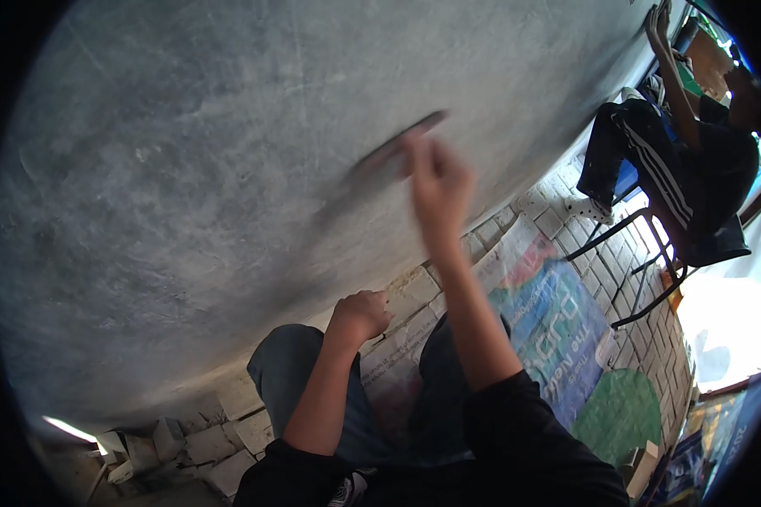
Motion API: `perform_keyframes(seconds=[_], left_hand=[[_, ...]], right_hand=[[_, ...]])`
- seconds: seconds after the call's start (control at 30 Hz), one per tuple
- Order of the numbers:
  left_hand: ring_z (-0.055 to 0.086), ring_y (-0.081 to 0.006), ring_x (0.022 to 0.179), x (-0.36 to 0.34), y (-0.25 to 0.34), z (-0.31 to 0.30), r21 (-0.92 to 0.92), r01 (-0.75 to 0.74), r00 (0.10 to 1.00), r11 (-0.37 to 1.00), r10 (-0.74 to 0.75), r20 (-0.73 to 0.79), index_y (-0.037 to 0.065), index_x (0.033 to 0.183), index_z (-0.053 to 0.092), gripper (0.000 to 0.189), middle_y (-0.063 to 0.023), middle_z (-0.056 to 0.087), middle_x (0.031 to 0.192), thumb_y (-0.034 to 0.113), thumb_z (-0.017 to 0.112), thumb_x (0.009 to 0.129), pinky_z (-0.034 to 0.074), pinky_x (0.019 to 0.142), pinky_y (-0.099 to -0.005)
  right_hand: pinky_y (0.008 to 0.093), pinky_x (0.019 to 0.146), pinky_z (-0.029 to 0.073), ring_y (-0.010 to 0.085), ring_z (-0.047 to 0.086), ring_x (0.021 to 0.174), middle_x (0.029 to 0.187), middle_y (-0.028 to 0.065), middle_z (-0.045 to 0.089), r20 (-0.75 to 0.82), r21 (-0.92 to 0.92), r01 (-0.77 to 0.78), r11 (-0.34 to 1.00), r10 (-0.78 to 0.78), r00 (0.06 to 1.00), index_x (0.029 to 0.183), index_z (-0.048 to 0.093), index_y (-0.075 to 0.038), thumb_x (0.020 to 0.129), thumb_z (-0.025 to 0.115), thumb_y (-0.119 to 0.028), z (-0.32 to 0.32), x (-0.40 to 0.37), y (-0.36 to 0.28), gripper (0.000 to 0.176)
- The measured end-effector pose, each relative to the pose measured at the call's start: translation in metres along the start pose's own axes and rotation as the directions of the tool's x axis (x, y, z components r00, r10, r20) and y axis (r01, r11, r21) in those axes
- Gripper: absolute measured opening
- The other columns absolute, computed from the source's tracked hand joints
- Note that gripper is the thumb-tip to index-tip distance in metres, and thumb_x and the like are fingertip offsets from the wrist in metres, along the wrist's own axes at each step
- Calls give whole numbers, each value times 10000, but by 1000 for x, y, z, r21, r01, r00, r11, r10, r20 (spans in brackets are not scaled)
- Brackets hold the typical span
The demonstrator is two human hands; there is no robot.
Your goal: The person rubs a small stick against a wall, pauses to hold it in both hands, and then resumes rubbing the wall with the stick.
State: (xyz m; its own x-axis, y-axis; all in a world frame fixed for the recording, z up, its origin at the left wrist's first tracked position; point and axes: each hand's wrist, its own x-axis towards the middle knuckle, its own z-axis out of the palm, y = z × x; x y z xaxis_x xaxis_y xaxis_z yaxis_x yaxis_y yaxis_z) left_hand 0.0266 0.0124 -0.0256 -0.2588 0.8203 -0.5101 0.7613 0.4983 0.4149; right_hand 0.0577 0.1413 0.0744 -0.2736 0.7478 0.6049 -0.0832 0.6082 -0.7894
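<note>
My right hand (441, 182), smeared by motion, is closed on a thin, dark, flat blade (432, 122) that looks like a trowel. The blade lies along the large grey plastered wall (254, 127) and casts a soft shadow below it. Its exact kind is blurred. Over my knee, close to the foot of the wall, my left hand (362, 316) is curled into a fist. The inside of that fist is hidden, so I cannot see whether it holds anything. Swirled lighter and darker marks cover the wall's surface.
Under my legs a printed plastic banner (558, 325) covers part of the brick floor (651, 351). A green round patch (621, 410) lies beside it. To the right a person (706, 160) sits on a metal-framed chair (651, 232), arms raised to the wall. Loose blocks (169, 438) stand lower left.
</note>
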Motion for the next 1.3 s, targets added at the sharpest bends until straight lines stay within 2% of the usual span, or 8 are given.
perform_keyframes(seconds=[0.27,0.53,0.6,0.77,0.87,1.07,1.2,1.3], left_hand=[[543,-299,1065,-2,15,5,-9,5,1000,1000,-5,11,90,1155,562,415,-162,575,1145,343,540,827,430,907,-386],[550,-302,1054,22,7,24,35,-8,1000,999,7,27,86,1138,573,427,-153,592,1122,349,558,803,437,897,-401],[550,-301,1054,23,8,27,30,-12,999,999,11,36,85,1136,574,427,-153,591,1125,350,559,802,437,899,-401],[551,-299,1055,21,9,25,37,-71,997,997,71,2,93,1141,573,424,-147,586,1136,347,560,802,437,903,-399],[595,-289,1000,11,15,25,-23,-59,992,998,56,-110,67,1024,624,330,-162,623,1055,248,528,765,458,845,-404],[558,-291,1042,-2,19,12,25,-94,995,995,94,-20,94,1119,577,407,-141,598,1109,355,539,809,446,887,-395],[575,-295,1007,-15,26,10,-11,-91,995,996,90,-42,71,1041,589,343,-140,615,1055,326,533,818,455,853,-404],[580,-298,993,-11,27,9,-27,-111,992,993,109,-64,56,1012,587,327,-148,618,1035,317,531,823,458,838,-407]], right_hand=[[276,427,303,93,343,442,487,87,408,-24,214,-31,976,37,999,711,611,-6,837,627,-218,-3,12,-1,247],[228,436,246,24,331,498,512,-46,416,33,26,2,1000,-3,999,653,586,2,879,592,-243,-2,12,2,334],[228,439,255,19,347,502,517,-48,447,-86,232,-72,970,94,992,656,602,8,879,592,-238,-13,30,-6,332],[213,455,292,22,401,518,536,-19,501,134,-81,43,996,-32,990,667,629,-13,880,585,-255,4,-12,-4,325],[249,441,260,47,335,480,482,-37,407,-91,328,-187,926,228,969,618,569,4,861,609,-261,-18,40,0,362],[209,449,266,22,362,482,481,-36,454,30,15,43,999,-44,999,644,601,-9,864,606,-274,1,13,-19,344],[215,470,318,41,413,485,482,-20,488,-154,170,-120,978,147,977,669,623,-31,860,609,-281,-11,32,-17,315],[209,498,351,53,459,511,564,6,554,102,-96,38,995,-29,994,717,639,-10,872,593,-262,2,-1,-27,299]])
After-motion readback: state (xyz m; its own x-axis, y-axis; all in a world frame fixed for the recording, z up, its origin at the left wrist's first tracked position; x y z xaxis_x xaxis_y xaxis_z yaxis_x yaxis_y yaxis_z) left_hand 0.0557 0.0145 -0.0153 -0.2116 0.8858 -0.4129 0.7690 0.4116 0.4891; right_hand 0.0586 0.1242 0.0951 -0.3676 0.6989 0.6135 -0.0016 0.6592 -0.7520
